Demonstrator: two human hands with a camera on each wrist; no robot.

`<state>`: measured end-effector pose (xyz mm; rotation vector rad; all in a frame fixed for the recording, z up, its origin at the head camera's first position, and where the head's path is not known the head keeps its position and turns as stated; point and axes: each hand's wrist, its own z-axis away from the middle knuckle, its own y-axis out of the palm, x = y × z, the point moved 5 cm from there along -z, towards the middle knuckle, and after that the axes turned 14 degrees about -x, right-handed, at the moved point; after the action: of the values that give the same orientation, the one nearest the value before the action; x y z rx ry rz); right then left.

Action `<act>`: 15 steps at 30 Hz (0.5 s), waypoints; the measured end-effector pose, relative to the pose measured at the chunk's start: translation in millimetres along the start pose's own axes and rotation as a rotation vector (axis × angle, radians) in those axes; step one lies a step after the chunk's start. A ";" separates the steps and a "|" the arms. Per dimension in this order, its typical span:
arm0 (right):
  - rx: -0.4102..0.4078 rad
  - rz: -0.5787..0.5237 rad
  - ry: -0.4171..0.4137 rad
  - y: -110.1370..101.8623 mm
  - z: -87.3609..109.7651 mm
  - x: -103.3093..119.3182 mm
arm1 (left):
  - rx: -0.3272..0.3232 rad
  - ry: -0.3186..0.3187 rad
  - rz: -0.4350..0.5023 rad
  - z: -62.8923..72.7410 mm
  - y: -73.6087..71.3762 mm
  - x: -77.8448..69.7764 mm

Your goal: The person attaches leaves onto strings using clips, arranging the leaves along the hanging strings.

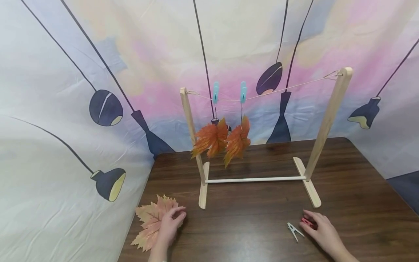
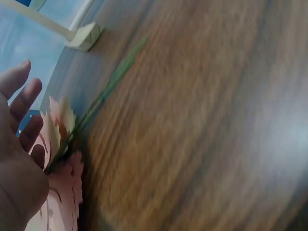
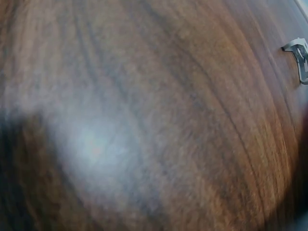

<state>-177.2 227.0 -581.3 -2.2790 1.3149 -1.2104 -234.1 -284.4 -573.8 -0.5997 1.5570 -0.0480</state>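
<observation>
Patterned cloth [image 1: 59, 153] backs a woodgrain table [image 1: 248, 207]. At its left, the loose-fingered left hand [image 1: 168, 225] partly hides one jagged pink-and-cream leaf [image 1: 148, 219]; the right hand [image 1: 323, 233] partly covers one red clothespin [image 1: 306, 221], whether pinching it cannot be told. One pale clothespin [image 1: 292, 228] lies beside; beyond, two blue clothespins [image 1: 243, 92] hold two orange leaves [image 1: 237, 142].

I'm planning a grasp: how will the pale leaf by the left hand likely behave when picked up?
The pale leaf looks thin, so probably light. Being broad, it may flop. The green stem looks fairly straight, so likely stiffer.
</observation>
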 end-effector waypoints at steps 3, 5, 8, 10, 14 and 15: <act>0.002 0.014 -0.020 -1.9 1.5 0.5 | 0.004 0.054 -0.041 0.8 -5.3 1.7; 0.000 0.019 -0.031 -3.5 2.5 0.2 | 0.002 0.096 -0.083 1.7 -8.9 1.4; -0.007 0.017 -0.055 -5.2 4.0 -0.2 | -0.023 0.146 -0.196 4.7 -16.0 0.0; -0.012 0.014 -0.073 -5.9 5.2 -0.3 | -0.037 0.177 -0.278 6.6 -20.1 0.4; -0.017 0.013 -0.100 -6.5 7.0 -0.7 | -0.027 0.255 -0.374 10.8 -24.6 1.9; -0.017 0.010 -0.105 -6.5 7.8 -0.7 | -0.017 0.280 -0.388 11.8 -25.0 2.6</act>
<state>-167.6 229.9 -582.9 -2.3107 1.3022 -1.0646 -214.4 -303.1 -567.6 -0.9323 1.6889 -0.4281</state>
